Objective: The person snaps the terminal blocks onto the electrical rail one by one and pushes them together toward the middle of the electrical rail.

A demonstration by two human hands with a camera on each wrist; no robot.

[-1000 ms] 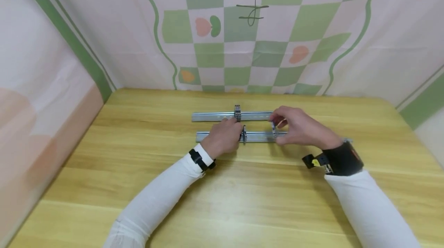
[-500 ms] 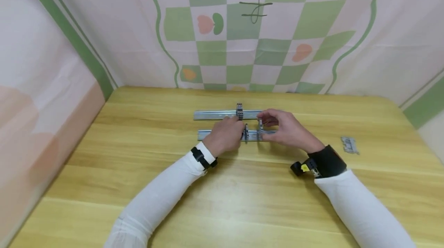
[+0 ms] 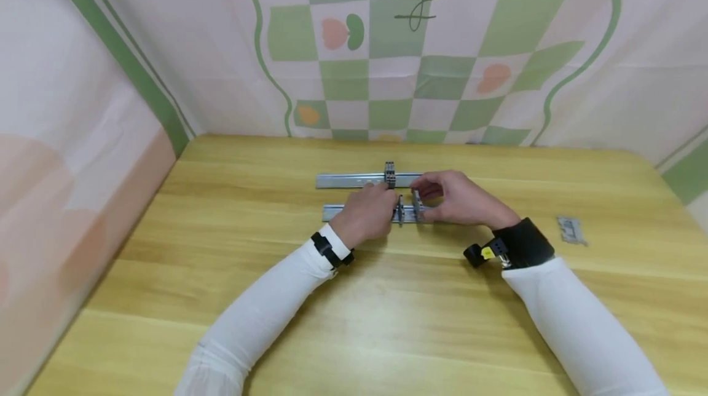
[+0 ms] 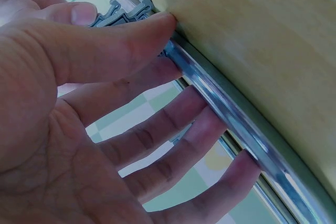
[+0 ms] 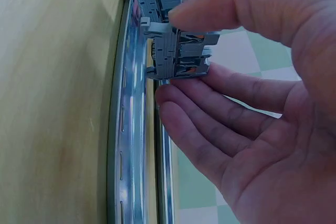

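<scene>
In the head view, my left hand point(image 3: 367, 214) grips the near DIN rail point(image 3: 333, 213), thumb on one edge and fingertips on the other in the left wrist view. Just right of those fingers, a thin grey terminal block point(image 3: 401, 211) stands upright on this rail. My right hand point(image 3: 461, 199) pinches another grey terminal block point(image 5: 181, 53) between thumb and fingers, over the same rail and a small gap right of the first. Whether the held block touches the rail is hard to tell.
Behind lies a second, parallel DIN rail point(image 3: 345, 181) bearing a cluster of terminal blocks point(image 3: 389, 174). One loose grey terminal block point(image 3: 571, 230) lies flat on the wooden table point(image 3: 354, 328) at the right. A patterned cloth point(image 3: 232, 101) hangs along the table's back edge.
My right hand has moved left along the near rail with its terminal block, closer to the block standing there. The loose block has come out from behind my right wrist. My left hand keeps its grip.
</scene>
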